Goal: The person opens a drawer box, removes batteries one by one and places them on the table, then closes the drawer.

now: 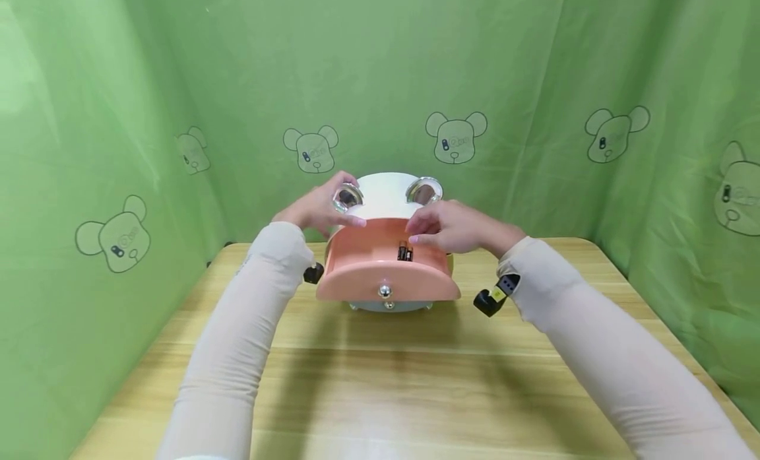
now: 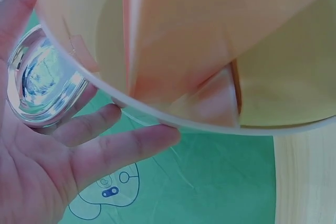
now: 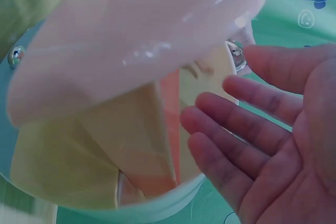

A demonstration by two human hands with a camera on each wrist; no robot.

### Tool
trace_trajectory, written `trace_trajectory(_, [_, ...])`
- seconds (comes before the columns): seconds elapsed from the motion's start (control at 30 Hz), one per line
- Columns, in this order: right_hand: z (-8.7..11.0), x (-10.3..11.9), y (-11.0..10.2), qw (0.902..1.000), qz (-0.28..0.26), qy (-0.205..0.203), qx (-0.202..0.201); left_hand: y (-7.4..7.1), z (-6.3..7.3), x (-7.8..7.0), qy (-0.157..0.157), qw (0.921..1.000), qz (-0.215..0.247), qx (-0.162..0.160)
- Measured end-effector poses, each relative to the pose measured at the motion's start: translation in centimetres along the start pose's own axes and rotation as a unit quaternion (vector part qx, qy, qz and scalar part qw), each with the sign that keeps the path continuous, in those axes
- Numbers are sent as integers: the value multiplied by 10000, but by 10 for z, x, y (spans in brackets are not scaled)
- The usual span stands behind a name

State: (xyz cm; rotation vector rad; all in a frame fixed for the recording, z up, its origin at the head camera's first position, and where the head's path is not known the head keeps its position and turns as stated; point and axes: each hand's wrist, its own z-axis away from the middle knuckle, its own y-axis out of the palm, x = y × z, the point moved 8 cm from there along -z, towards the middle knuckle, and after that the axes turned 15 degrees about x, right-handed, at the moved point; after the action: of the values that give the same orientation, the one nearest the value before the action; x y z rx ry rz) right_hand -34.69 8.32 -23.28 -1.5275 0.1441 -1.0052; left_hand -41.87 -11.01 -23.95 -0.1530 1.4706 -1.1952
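A frog-shaped storage box with a white top (image 1: pixel 387 191) and two silvery round eyes stands on the table. Its pink tilt-out drawer (image 1: pixel 350 281) hangs open at the front, a silver knob (image 1: pixel 384 291) on its face. Two small dark batteries with copper-coloured ends (image 1: pixel 406 251) are in the drawer. My left hand (image 1: pixel 320 204) holds the box's upper left edge around the silver eye (image 2: pixel 44 77), thumb in front and fingers behind. Over the drawer's right side, close to the batteries, my right hand (image 1: pixel 454 228) has its fingers loosely extended (image 3: pixel 252 124) and holds nothing.
The wooden table (image 1: pixel 380 387) extends in front of the box. Green curtains (image 1: pixel 380 70) printed with bear heads hang behind and at both sides. A black wrist device (image 1: pixel 491 300) sits below the right cuff. The box's lower body has a smaller silver knob (image 1: pixel 389 305).
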Motion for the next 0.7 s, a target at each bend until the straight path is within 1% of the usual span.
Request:
trace_trajectory(0.2, [-10, 4, 5, 9972, 177, -58, 722, -1, -2, 0, -3, 9998, 126, 135])
trace_trajectory(0.3, [-12, 5, 7, 9931, 200, 36, 1152, -1, -3, -1, 37, 9997, 167, 174])
trace_trajectory(0.43, [-14, 4, 14, 9811, 205, 319, 1897, -3, -4, -1, 45, 9999, 116, 102])
trace_trajectory(0.5, [-15, 4, 17, 9740, 297, 335, 2219, -4, -3, -1, 26, 10000, 71, 27])
trace_trajectory(0.6, [-17, 5, 20, 9666, 363, 364, 2510, -3, -2, -2, 38, 9999, 101, -10])
trace_trajectory(0.7, [-19, 5, 22, 9605, 281, 476, 2728, 1, -1, 0, -3, 9995, 284, 121])
